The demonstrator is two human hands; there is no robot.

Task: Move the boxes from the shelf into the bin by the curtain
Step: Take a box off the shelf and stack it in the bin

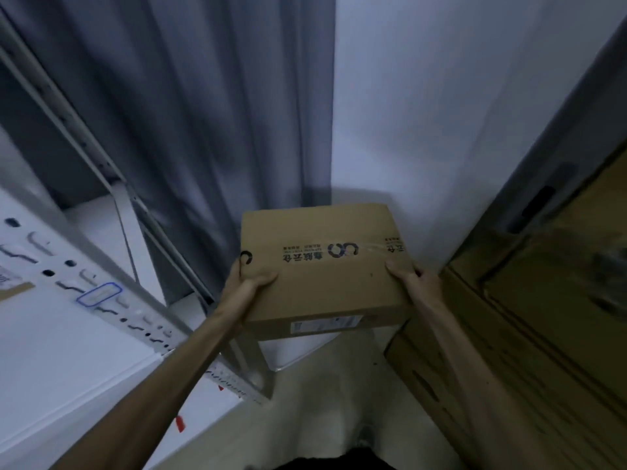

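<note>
From the head camera we see one brown cardboard box (325, 266), and we hold it with two bare hands in front of us, above the floor (322, 385) and clear of the shelf. It sits level, just in front of the lower hem of the one grey curtain (220, 113) and beside the white wall (458, 113).

Our left hand (249, 278) grips the box's near left corner, thumb lying on the top face and fingers curled round the edge below. Our right hand (409, 278) grips the near right corner the same way, thumb on top, fingers wrapped down the side. Both forearms reach in from the bottom of the view.

The top face carries one dark printed logo (342, 250) with a row of characters beside it, upside down to us, under a strip of clear tape. The near side face bears one shipping label (325, 324).

To our left stands one grey metal shelf rack (112, 184), its slotted upright running diagonally, with one blue-outlined tag (99, 294) on it. White surfaces lie on its levels; whether these are boxes we cannot tell.

To our right is a stack of large brown cartons (543, 317), too blurred for us to count. A pale surface shows under the held box; we cannot tell what it is.
</note>
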